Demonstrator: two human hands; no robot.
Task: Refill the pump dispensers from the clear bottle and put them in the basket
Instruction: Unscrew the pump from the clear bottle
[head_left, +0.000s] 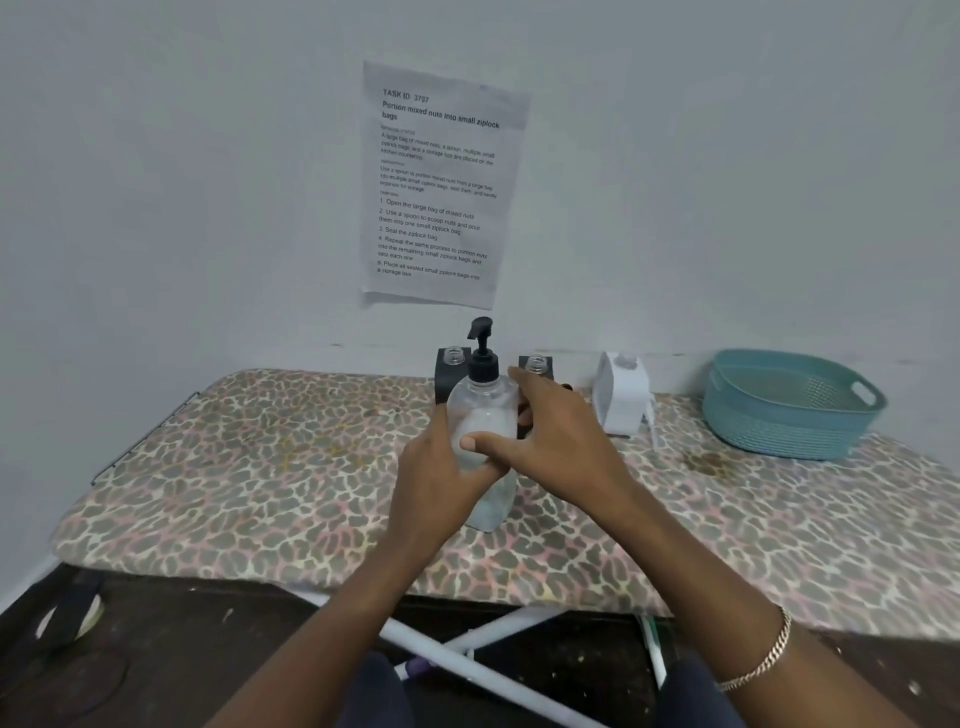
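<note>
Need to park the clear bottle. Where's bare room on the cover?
Widest free patch: the cover left of the left hand, out to its edge. Another lies in front of the basket, right of the right hand. Crowded: back centre, where two black dispensers and the white dispenser stand close together.

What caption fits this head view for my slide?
Left hand grips the bottle, right hand touches it; three uncapped dispensers stand by the wall, basket at right.
</note>
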